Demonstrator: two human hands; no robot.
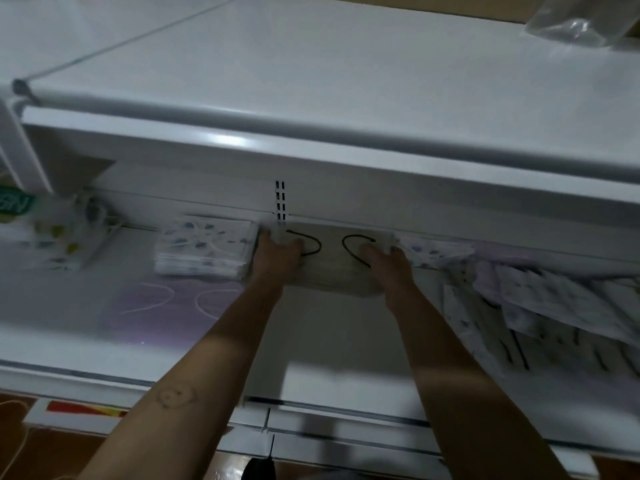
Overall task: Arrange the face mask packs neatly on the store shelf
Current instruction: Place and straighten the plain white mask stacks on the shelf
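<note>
The fingers (pixel 292 244) of the left hand (pixel 277 258) curl over the left end of a beige stack of face mask packs (pixel 332 271), and the fingers (pixel 372 252) of the right hand (pixel 388 265) curl over its right end, so both hands grip the stack between them. Two black ear loops show through the top pack, one beside each hand. The stack sits in the middle of the frame, at the back of the white shelf (pixel 329 334), just below a slotted upright (pixel 280 202) in the back wall. Both bare forearms reach in from the bottom edge of the frame.

Just left of the left hand lies a squared stack of white packs with blue and grey print (pixel 207 247), close to the beige stack. In front of it, toward the lower left, a purple pack (pixel 173 306) lies flat with white loops showing. Further left a pack with yellow and blue print (pixel 59 237) lies near a green label (pixel 15 202) at the frame's edge. To the right of the right hand a loose pile of printed packs (pixel 554 306) spreads untidily, overlapping at angles. An upper shelf (pixel 311 81) fills the top of the frame, with a clear plastic bag (pixel 571 26) on it at the upper right.
</note>
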